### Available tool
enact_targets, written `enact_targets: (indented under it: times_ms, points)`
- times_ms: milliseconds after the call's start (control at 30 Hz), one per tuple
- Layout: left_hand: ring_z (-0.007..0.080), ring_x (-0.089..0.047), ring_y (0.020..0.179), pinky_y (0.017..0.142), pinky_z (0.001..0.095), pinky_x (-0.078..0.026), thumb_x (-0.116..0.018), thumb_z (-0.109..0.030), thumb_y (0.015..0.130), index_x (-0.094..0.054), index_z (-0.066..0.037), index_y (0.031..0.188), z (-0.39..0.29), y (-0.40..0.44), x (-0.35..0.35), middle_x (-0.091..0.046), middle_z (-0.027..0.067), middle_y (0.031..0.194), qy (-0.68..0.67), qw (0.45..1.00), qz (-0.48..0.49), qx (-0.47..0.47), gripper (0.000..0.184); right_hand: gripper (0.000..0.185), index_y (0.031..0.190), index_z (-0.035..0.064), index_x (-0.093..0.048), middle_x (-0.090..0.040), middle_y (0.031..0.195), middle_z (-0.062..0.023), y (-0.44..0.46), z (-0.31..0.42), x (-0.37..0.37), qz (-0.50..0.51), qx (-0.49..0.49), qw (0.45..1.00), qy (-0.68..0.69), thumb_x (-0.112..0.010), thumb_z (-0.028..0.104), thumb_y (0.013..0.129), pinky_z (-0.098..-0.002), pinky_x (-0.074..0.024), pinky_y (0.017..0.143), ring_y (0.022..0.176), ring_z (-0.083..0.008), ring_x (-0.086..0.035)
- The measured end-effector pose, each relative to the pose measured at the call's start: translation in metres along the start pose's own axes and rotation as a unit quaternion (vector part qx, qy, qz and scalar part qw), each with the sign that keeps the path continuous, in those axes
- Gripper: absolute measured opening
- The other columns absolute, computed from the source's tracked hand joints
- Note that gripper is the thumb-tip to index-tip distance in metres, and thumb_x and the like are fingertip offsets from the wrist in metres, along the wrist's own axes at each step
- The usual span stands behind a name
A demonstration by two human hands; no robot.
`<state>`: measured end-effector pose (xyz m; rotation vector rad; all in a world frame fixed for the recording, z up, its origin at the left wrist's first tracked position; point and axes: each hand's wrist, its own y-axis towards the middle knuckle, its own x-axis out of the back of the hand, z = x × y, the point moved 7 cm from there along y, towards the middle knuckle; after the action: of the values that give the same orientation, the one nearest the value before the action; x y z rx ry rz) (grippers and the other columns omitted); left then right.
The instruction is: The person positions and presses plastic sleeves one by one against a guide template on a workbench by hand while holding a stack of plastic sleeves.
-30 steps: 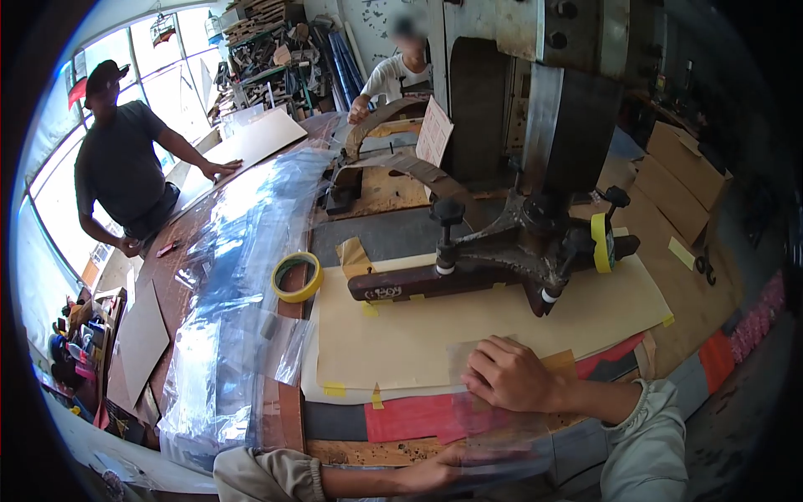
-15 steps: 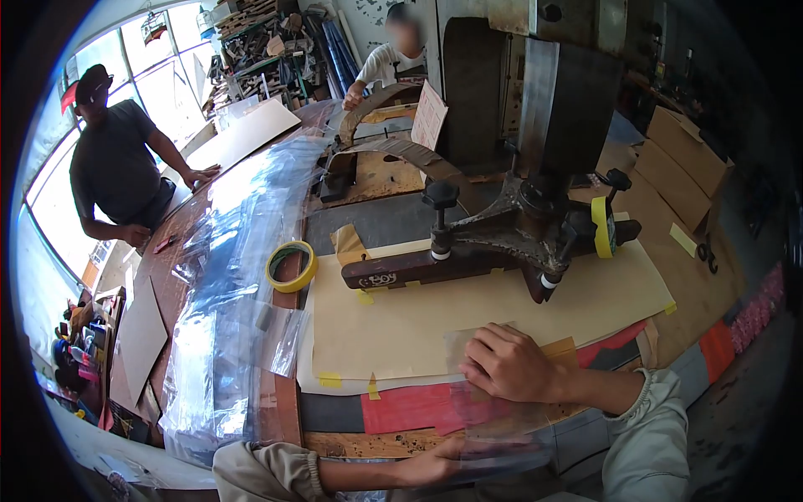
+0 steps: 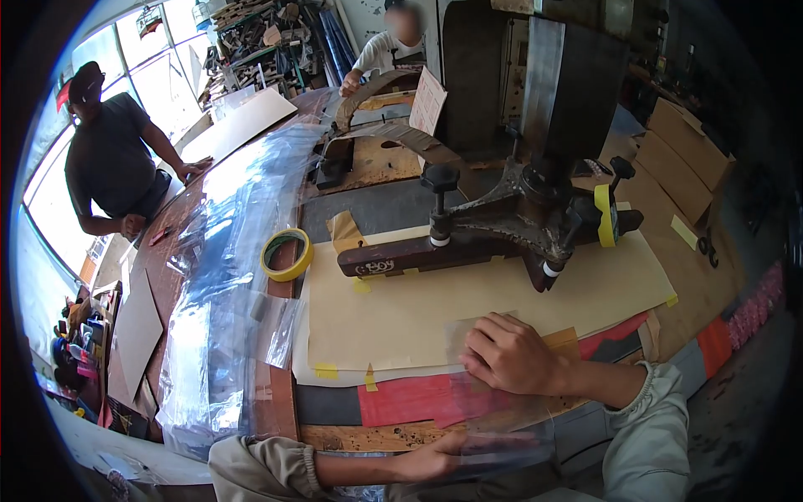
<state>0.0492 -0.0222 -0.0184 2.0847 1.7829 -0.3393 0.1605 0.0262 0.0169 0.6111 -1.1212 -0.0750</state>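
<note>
A clear plastic sheet (image 3: 502,427) lies over the near edge of the table, across a red strip (image 3: 401,400). My right hand (image 3: 510,351) rests on its upper end with the fingers curled, above pale paper (image 3: 418,326). Lower down, my left hand (image 3: 431,456) is closed on the left side of the same plastic, its fingertips partly hidden. Behind my hands a dark bar (image 3: 393,258) under a black metal clamp head (image 3: 535,209) presses on the paper. Yellow tape pieces mark the paper's edges.
A yellow tape roll (image 3: 287,254) lies left of the paper; another (image 3: 606,216) hangs on the clamp. Clear plastic bags (image 3: 217,335) cover the left side. Scissors (image 3: 708,249) and a cardboard box (image 3: 686,159) are at right. Two people (image 3: 117,159) (image 3: 389,50) are across the table.
The view has tilted slightly downward, so the table and clamp appear higher. Both hands keep nearly the same hold on the plastic. The person at left has shifted slightly.
</note>
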Motion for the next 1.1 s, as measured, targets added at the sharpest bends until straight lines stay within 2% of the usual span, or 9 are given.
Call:
enact_targets:
  times_ms: [100,300,400,633,700,800,833,933,1100]
  points:
    - [0.0183,-0.036,0.126,0.105,0.0298,-0.026,-0.045,-0.013,0.091,-0.036,0.005,0.133,0.000,0.001,0.000,-0.041,0.0136,0.137,0.022,0.998,0.004,0.057,0.047,0.017,0.078,0.0020,-0.052,-0.052,0.078,-0.0116,-0.002,0.002,-0.002,0.015,-0.007,1.000,0.001,-0.063,0.015,0.076,-0.0375,-0.0467,0.066,0.074,-0.0275,-0.055]
    - [0.0223,-0.029,0.133,0.110,0.0340,-0.019,-0.040,-0.012,0.083,-0.034,-0.002,0.137,0.011,0.003,0.003,-0.035,0.0114,0.142,0.041,0.997,0.042,-0.045,0.055,0.016,0.079,0.0028,-0.053,-0.053,0.078,-0.0121,0.003,0.001,-0.001,0.029,-0.012,0.999,-0.015,-0.062,0.015,0.077,-0.0379,-0.0461,0.069,0.076,-0.0274,-0.055]
    - [0.0218,-0.027,0.133,0.110,0.0336,-0.019,-0.040,-0.013,0.088,-0.034,-0.003,0.137,0.006,-0.005,0.000,-0.033,0.0109,0.143,0.038,0.994,0.010,0.099,0.050,0.014,0.079,0.0039,-0.054,-0.054,0.078,-0.0116,0.005,0.001,0.003,0.063,-0.011,0.997,-0.033,-0.061,0.016,0.078,-0.0380,-0.0462,0.071,0.077,-0.0268,-0.056]
    - [0.0193,-0.026,0.133,0.109,0.0306,-0.019,-0.039,-0.017,0.095,-0.024,-0.004,0.141,-0.003,-0.014,-0.050,-0.028,0.0101,0.146,0.029,0.988,0.107,0.104,0.050,0.011,0.088,0.0045,-0.052,-0.060,0.080,-0.0102,-0.019,0.058,0.033,0.167,0.028,0.984,0.048,-0.051,0.014,0.082,-0.0357,-0.0494,0.066,0.076,-0.0239,-0.062]
    - [0.0198,-0.027,0.132,0.109,0.0309,-0.020,-0.039,-0.018,0.096,-0.023,-0.004,0.141,0.016,-0.017,-0.064,-0.029,0.0118,0.145,0.002,0.983,0.157,0.090,0.051,0.014,0.092,0.0038,-0.050,-0.060,0.077,-0.0114,-0.039,0.086,0.026,0.243,0.048,0.956,0.159,-0.049,0.014,0.083,-0.0361,-0.0497,0.060,0.072,-0.0257,-0.063]
    - [0.0268,-0.043,0.121,0.099,0.0315,-0.033,-0.052,-0.031,0.091,-0.052,-0.001,0.122,0.020,-0.026,-0.069,-0.049,0.0170,0.128,0.050,0.993,0.104,0.038,0.042,0.017,0.096,0.0031,-0.048,-0.060,0.073,-0.0138,-0.062,0.104,0.001,0.444,0.025,0.864,0.237,-0.047,0.015,0.084,-0.0376,-0.0501,0.056,0.068,-0.0288,-0.063]
    - [0.0215,-0.040,0.124,0.102,0.0303,-0.031,-0.058,-0.022,0.087,-0.050,-0.003,0.125,0.021,-0.024,-0.069,-0.047,0.0176,0.130,0.036,0.992,0.109,0.053,0.043,0.018,0.098,0.0029,-0.047,-0.061,0.072,-0.0147,-0.073,0.106,-0.008,0.522,0.009,0.817,0.247,-0.046,0.015,0.084,-0.0383,-0.0503,0.055,0.068,-0.0300,-0.064]
    - [0.0206,-0.027,0.132,0.108,0.0320,-0.022,-0.040,-0.019,0.096,-0.024,-0.004,0.141,0.017,-0.024,-0.056,-0.028,0.0126,0.145,0.029,0.978,0.111,0.177,0.051,0.018,0.096,0.0035,-0.049,-0.058,0.065,-0.0111,-0.094,0.091,-0.037,0.497,-0.024,0.832,0.244,-0.047,0.018,0.086,-0.0381,-0.0472,0.054,0.066,-0.0282,-0.062]
    - [0.0203,-0.017,0.136,0.111,0.0350,-0.013,-0.036,-0.026,0.097,-0.014,-0.004,0.143,0.000,-0.008,-0.043,-0.017,0.0072,0.149,-0.023,0.996,0.069,0.052,0.055,0.018,0.097,0.0038,-0.059,-0.063,0.075,-0.0124,-0.047,0.065,0.014,0.300,-0.014,0.943,0.140,-0.051,0.014,0.083,-0.0367,-0.0521,0.061,0.070,-0.0266,-0.065]
